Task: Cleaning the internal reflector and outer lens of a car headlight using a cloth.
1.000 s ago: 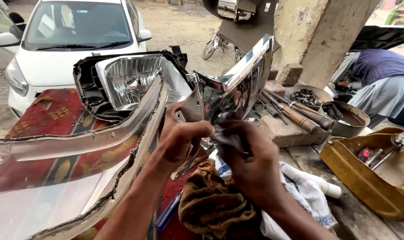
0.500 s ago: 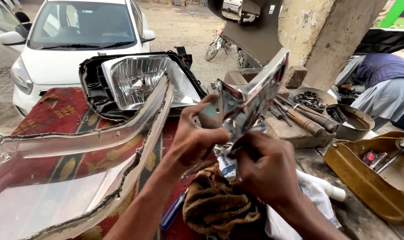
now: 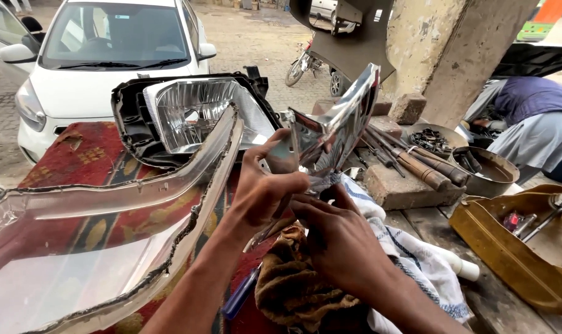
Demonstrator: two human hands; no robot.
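- White hatchback car [image 3: 102, 62] parked far left, nose toward the workbench.
- Clear curved plastic headlamp lens [image 3: 108, 229] with ragged sealant edge, lying across the near left over a red patterned cloth [image 3: 77, 154].
- Black headlamp housing with ribbed silver reflector [image 3: 194, 114], standing behind the lens, just left of the hands.
- Person in a purple top and grey clothing [image 3: 531, 117], bent over at the far right.
- Shiny chrome reflector bezel [image 3: 340, 127], held upright at centre, top end tilted to the far right, lower end between both hands.
- White cloth with blue stripes [image 3: 411, 253], draped under the right forearm, one corner pressed to the bezel's base.
- Brown crumpled rag [image 3: 293, 278], near centre below the hands.
- Yellow metal tray [image 3: 510, 247] with tools at near right; round metal bowl [image 3: 485, 164] and wooden-handled tools [image 3: 423, 167] beyond, on a stone block.
- Left hand [image 3: 265, 185] clamped on the bezel's lower edge, thumb on top.
- Right hand [image 3: 333, 238] pinching the striped cloth against the bezel's bottom.
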